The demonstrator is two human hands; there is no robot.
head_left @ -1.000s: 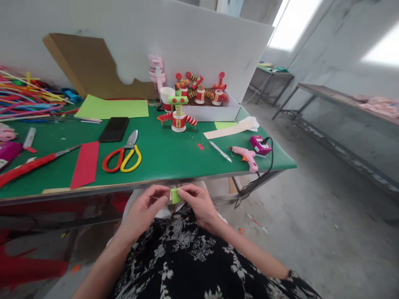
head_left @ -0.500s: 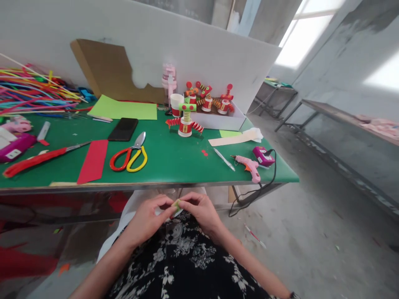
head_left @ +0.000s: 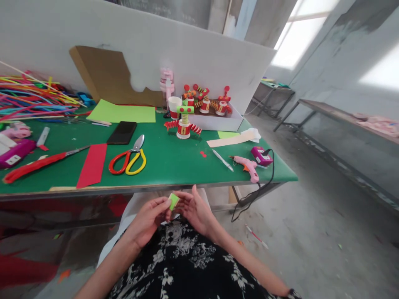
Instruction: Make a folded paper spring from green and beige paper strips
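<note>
Between thumb and fingers, my left hand (head_left: 151,218) pinches a small light-green piece of paper (head_left: 173,201) over my lap, just below the table edge. My right hand (head_left: 199,212) is beside it with the thumb raised and the fingers apart, their tips close to the paper; whether they touch it I cannot tell. On the table beyond stands a red paper-cup figure (head_left: 183,129) with pleated red arms and a green roll on top. Scissors (head_left: 127,160) with one red and one yellow handle lie to the left.
A pink glue gun (head_left: 247,166) and a white pen (head_left: 222,160) lie on the right of the green table (head_left: 174,164). Similar figures fill a white box (head_left: 215,122) behind. A phone (head_left: 121,133), red paper (head_left: 92,165) and a heap of pipe cleaners (head_left: 34,97) are leftward.
My right hand has let go its pinch and opened, its thumb lifting. The green paper, now held by my left hand, shows more of its face and sits slightly higher.
</note>
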